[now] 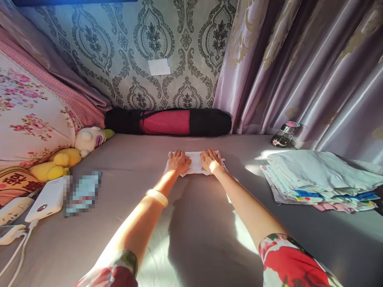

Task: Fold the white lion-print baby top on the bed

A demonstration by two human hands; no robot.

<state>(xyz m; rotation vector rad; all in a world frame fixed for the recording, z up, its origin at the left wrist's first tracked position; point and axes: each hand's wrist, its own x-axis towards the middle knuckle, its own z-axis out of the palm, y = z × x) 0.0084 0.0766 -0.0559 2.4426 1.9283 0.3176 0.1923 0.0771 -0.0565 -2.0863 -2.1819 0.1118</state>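
A small folded white cloth with a faint print (195,162) lies on the grey bed sheet (197,223) ahead of me. My left hand (178,161) rests palm down on its left half, fingers stretched flat. On the right half lies my right hand (211,159), also flat with fingers apart. Both arms reach forward; a pale bangle (157,197) sits on my left wrist.
A stack of folded clothes (320,179) lies at the right. A black and pink rolled bag (169,121) lies against the patterned wall. Plush toys (74,153), a power bank (48,199) with cables and a floral pillow (26,119) sit at the left. A small jar (284,134) stands by the curtain.
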